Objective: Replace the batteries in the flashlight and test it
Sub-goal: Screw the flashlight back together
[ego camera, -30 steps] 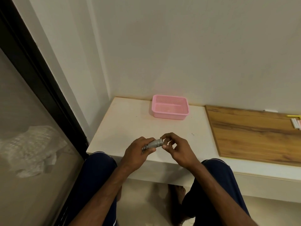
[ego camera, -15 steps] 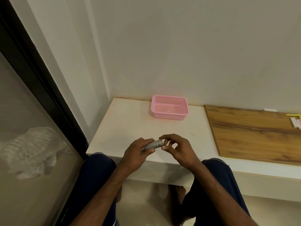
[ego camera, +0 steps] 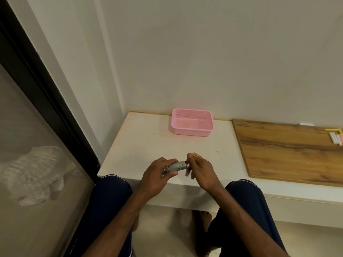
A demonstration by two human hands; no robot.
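Note:
A small silver flashlight point(ego camera: 176, 166) is held over the front edge of the white table point(ego camera: 146, 143), lying roughly level with its head end pointing right. My left hand point(ego camera: 157, 173) is wrapped around its rear half. My right hand point(ego camera: 202, 169) is at the head end, thumb and fingertips touching the rim. Two thin orange-tan pieces that look like batteries point(ego camera: 196, 155) stick out above the right hand's fingers, seemingly held there. The inside of the flashlight is hidden.
A pink plastic basket point(ego camera: 191, 133) stands at the back of the table by the wall. A wooden board point(ego camera: 287, 151) lies to the right, with white and pink sticks point(ego camera: 335, 140) at its far corner. A dark-framed glass door is on the left. My knees are under the table edge.
My right hand has opened its fingers at the flashlight's head end, and the orange-tan pieces now show above them. My left hand keeps the same hold.

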